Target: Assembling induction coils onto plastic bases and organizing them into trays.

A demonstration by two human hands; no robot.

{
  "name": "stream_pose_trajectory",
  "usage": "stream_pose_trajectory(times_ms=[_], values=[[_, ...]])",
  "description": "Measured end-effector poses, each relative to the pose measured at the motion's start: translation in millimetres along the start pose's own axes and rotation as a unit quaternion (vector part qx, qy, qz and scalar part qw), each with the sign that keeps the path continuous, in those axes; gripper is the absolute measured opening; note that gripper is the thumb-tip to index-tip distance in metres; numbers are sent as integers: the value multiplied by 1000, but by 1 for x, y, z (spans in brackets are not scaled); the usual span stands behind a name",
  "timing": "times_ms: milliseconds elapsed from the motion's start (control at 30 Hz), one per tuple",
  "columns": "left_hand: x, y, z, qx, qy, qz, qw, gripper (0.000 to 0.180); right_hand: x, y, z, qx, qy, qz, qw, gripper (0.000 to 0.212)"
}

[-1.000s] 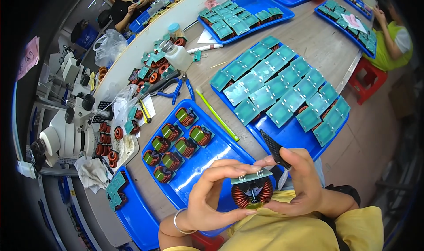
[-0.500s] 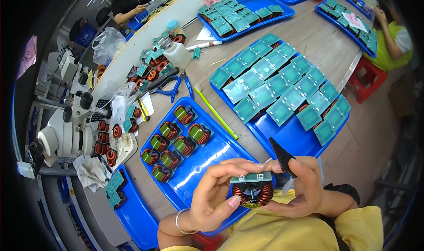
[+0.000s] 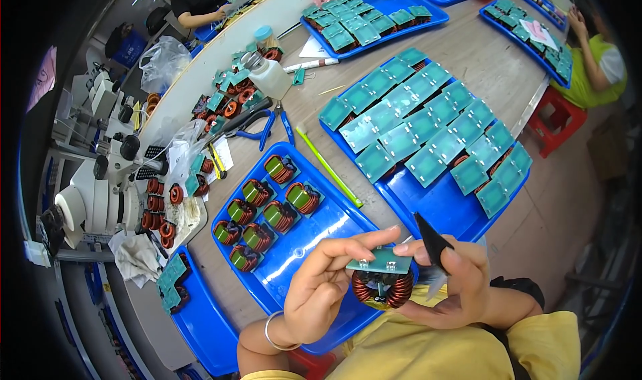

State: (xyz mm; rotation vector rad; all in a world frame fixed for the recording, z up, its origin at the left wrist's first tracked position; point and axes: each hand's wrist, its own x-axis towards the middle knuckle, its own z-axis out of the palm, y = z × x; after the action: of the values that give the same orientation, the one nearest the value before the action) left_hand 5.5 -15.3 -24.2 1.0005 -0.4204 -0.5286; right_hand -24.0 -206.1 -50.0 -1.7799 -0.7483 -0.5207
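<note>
Close to my body, a toroidal coil with dark red copper windings (image 3: pixel 400 290) hangs below a small green circuit board (image 3: pixel 380 259), which faces up with two pairs of metal pins showing. My left hand (image 3: pixel 319 283) pinches the board's left edge between thumb and fingers. From the other side, my right hand (image 3: pixel 461 273) steadies the board and coil with its fingertips. A flat black tapering tool (image 3: pixel 433 241) is also gripped in my right hand, its pointed end up; its exact kind cannot be told. The blue tray (image 3: pixel 301 266) behind my left hand holds several similar coils lying on their boards.
A larger blue tray (image 3: pixel 428 206) of green boards stands at right. Pliers (image 3: pixel 267 129), a yellow-green brush (image 3: pixel 328 167) and a white bottle (image 3: pixel 269 77) lie or stand beyond. Microscopes (image 3: pixel 100 199) line the left. Another person (image 3: pixel 200 2) sits behind the divider; one in yellow-green (image 3: pixel 595 72) sits at far right.
The coil's board has tilted so more of its green top shows. My left fingers have shifted along the board, and the left thumb has come away from the windings.
</note>
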Motion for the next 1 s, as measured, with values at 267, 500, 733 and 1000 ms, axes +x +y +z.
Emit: stream_pose_trajectory(times_ms=[267,500,733,1000], values=[[2,-2,-6,171,142,155,963,41,7,-5,-7,-6,-1,24,1000,95],[-4,12,-11,374,3,105,922,83,7,-8,-10,0,5,25,1000,93],[0,8,-2,382,-29,60,922,71,10,-7,-2,4,59,-9,998,82],[0,7,-2,306,-23,66,949,65,15,-10,2,18,118,-20,993,70]])
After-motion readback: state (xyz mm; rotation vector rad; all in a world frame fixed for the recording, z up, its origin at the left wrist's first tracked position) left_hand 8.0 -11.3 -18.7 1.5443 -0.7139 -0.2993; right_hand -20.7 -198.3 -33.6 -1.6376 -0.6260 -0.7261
